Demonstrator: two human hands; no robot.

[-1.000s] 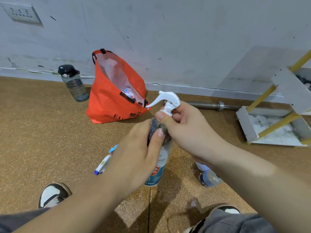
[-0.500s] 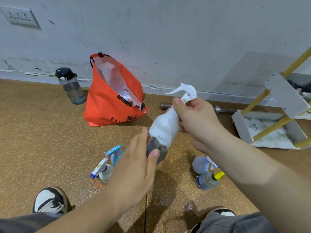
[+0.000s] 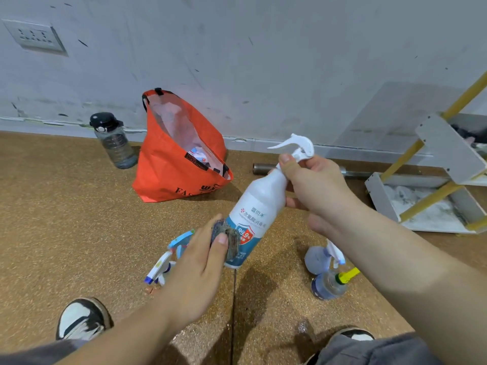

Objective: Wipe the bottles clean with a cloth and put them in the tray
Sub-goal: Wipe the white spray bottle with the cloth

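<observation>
Right hand (image 3: 316, 191) fingers curled round spray bottle (image 3: 259, 206) neck, left hand (image 3: 195, 272) fingers pinching cloth (image 3: 230, 242) — against its label

Grey trousers (image 3: 374, 350) over both knees, black-and-white sneakers (image 3: 80, 318) with white toes, bare forearms (image 3: 395, 259).

A scuffed grey wall (image 3: 263, 61) with a socket plate (image 3: 34, 35) meets a speckled brown floor (image 3: 66, 219), possibly cork
</observation>
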